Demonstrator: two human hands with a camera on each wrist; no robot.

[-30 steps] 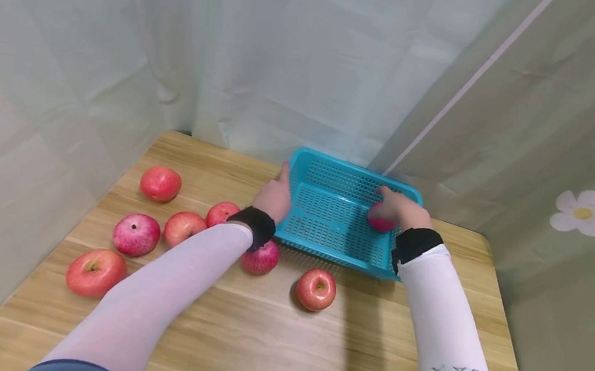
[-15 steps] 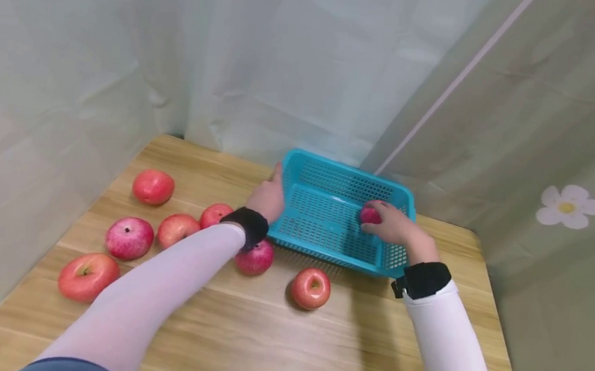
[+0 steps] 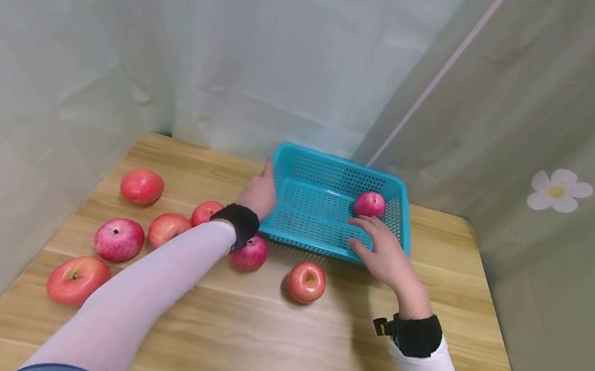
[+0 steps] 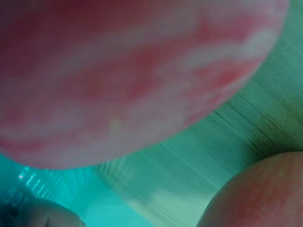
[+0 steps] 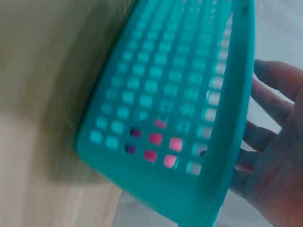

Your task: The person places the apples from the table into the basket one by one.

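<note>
A blue plastic basket (image 3: 323, 249) stands at the back of the table, with one dark pink apple (image 3: 370, 204) inside its right end. My left hand (image 3: 258, 196) grips the basket's left side, one finger pointing along the rim; most of its fingers are hidden from the head view. Over the near right edge my right hand (image 3: 385, 252) is spread, holding nothing and apart from the apple. Through the basket's holes in the right wrist view, pink patches of the apple (image 5: 155, 138) show. A large red-streaked apple (image 4: 132, 85) fills much of the left wrist view.
A red apple (image 3: 306, 283) lies in front of the basket. Another, dark pink apple (image 3: 249, 254) sits under my left wrist. Several more lie to the left, including a speckled apple (image 3: 119, 240). Curtains (image 3: 310, 60) enclose the wooden table (image 3: 259, 339).
My right hand has let go of the dark pink apple in the basket and drawn back toward the near edge. My left hand stays at the basket's left side. The head view has shifted slightly.
</note>
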